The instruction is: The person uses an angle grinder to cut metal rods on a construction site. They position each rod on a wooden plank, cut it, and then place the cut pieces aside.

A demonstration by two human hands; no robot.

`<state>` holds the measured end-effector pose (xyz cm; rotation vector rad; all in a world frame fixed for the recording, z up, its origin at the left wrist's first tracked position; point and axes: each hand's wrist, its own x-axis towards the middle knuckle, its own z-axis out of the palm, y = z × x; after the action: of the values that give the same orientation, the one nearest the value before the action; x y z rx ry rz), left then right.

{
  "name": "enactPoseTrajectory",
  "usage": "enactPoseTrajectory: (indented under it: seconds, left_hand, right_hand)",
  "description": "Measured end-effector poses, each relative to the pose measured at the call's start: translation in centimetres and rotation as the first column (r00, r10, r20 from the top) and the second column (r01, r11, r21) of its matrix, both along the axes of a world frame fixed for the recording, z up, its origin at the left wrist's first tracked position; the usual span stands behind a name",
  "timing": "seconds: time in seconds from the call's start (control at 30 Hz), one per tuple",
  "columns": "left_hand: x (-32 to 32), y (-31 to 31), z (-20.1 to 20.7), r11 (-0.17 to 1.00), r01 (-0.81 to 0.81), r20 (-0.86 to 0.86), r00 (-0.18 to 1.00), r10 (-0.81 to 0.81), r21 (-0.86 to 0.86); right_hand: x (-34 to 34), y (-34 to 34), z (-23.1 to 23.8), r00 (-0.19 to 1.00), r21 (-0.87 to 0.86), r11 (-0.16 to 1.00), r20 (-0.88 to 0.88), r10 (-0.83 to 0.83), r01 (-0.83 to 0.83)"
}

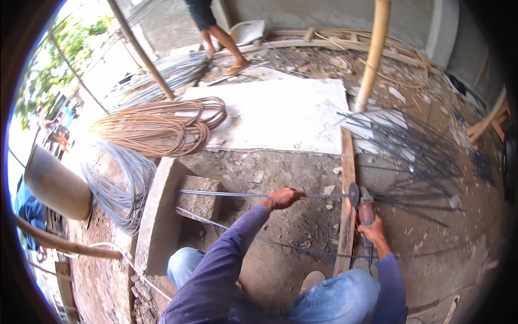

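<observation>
My left hand (283,198) is closed around a few thin steel rods (232,194), which run level from the concrete block to the wooden plank. My right hand (373,229) grips an angle grinder (367,209) by its body. The grinder's round cutting disc (354,194) stands upright over the plank (348,173), right at the rods; the exact contact is too small to make out. Small orange specks show just below the disc. Another long rod (253,236) crosses lower down, under my left arm, and passes over the plank.
Many cut dark rods (415,146) lie scattered at the right. Coils of brown rod (162,124) and grey rod (121,181) sit left, beside a concrete slab (154,221) on edge. A white sheet (275,113) covers ground ahead. Bamboo poles (375,54) stand upright. Another person's legs (224,40) show behind.
</observation>
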<state>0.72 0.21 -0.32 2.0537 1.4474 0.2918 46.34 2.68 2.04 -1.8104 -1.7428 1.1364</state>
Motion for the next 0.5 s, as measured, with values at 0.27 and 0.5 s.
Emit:
enactPoseTrajectory:
  seconds: [0.27, 0.5]
  left_hand:
    - [-0.5, -0.6, -0.9, 0.997, 0.036, 0.02, 0.999, -0.038, 0.074]
    - [-0.2, -0.5, -0.2, 0.996, 0.024, 0.05, 0.998, -0.029, 0.09]
  right_hand:
    - [-0.2, -0.3, -0.7, 0.999, 0.012, 1.0, 0.043, -0.013, 0.013]
    - [-1.1, -0.2, 3.0, 0.991, -0.118, 0.993, 0.13, -0.003, 0.018]
